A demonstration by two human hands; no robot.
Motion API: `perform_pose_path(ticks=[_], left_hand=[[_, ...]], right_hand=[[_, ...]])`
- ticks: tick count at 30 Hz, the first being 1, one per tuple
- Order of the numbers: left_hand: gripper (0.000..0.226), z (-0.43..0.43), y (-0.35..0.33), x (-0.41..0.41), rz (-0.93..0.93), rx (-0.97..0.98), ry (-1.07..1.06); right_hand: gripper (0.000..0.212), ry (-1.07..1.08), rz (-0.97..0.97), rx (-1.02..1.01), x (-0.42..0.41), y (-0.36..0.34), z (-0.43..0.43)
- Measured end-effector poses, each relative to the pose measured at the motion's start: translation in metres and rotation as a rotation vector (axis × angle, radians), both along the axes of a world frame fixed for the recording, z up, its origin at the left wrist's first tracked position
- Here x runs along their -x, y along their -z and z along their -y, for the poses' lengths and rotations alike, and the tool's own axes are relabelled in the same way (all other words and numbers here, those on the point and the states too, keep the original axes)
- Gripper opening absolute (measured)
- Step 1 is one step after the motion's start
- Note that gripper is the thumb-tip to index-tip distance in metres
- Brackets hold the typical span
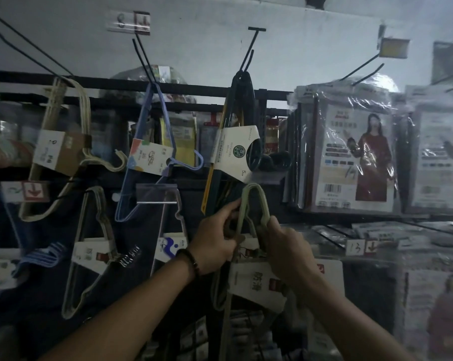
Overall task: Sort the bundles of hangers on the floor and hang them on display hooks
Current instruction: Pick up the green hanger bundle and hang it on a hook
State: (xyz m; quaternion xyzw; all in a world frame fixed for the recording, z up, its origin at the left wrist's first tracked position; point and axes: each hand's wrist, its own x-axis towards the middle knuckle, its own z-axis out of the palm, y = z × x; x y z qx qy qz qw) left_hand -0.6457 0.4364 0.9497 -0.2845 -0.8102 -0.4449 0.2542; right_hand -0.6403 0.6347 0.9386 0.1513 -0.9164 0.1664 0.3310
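Note:
Both my hands hold a bundle of pale green hangers (255,201) with a white paper sleeve (262,282), raised in front of the display wall. My left hand (217,238) grips the bundle's left side near the hook end. My right hand (285,246) is closed around its right side. The hook a bundle would hang on is hidden behind my hands. Other bundles hang on the wall hooks: a beige one (61,149) at left, a blue one (147,152), a dark one with a white label (236,149), and a grey one (95,251) lower left.
Long black display hooks (249,50) stick out from the wall toward me. Packaged garments in clear plastic (355,152) fill the right side. Price tags (358,247) sit on the hook ends. Shelved packets lie behind the hangers.

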Motion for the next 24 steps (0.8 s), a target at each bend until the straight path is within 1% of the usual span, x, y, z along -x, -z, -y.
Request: perform_pose_path(ticks=[4, 5, 7, 11, 13, 14, 16, 18, 20, 22, 24], left_hand=[[0.080, -0.003, -0.004, 0.007, -0.040, 0.067, -0.013], [0.079, -0.005, -0.002, 0.008, -0.045, 0.084, -0.031], [0.080, -0.010, -0.001, 0.010, -0.043, 0.123, -0.079], [0.091, -0.013, 0.001, 0.015, 0.124, 0.311, -0.153], [0.095, -0.013, 0.004, 0.017, 0.185, 0.408, -0.191], [0.094, -0.012, 0.008, 0.019, 0.199, 0.438, -0.203], [0.093, -0.010, 0.013, 0.021, 0.226, 0.483, -0.225], [0.086, -0.007, 0.017, 0.025, 0.245, 0.515, -0.233], [0.070, -0.005, 0.020, 0.028, 0.261, 0.540, -0.229], [0.066, -0.003, 0.022, 0.029, 0.251, 0.553, -0.252], [0.056, 0.000, 0.026, 0.032, 0.262, 0.548, -0.259]], right_hand=[[0.021, 0.019, -0.019, -0.011, 0.009, 0.003, -0.003], [0.021, 0.003, -0.014, 0.005, 0.013, 0.006, -0.002], [0.019, -0.041, 0.030, 0.104, 0.021, 0.010, 0.000], [0.013, -0.049, 0.154, 0.186, 0.037, 0.017, 0.003], [0.019, -0.034, 0.218, 0.293, 0.044, 0.014, 0.006], [0.022, -0.017, 0.225, 0.312, 0.050, 0.012, 0.007], [0.023, 0.016, 0.199, 0.259, 0.065, 0.008, 0.010], [0.025, 0.021, 0.171, 0.198, 0.082, 0.007, 0.013], [0.035, 0.017, 0.142, 0.132, 0.105, 0.010, 0.017], [0.042, 0.010, 0.164, 0.130, 0.119, 0.010, 0.022], [0.039, 0.021, 0.189, 0.112, 0.121, 0.006, 0.026]])
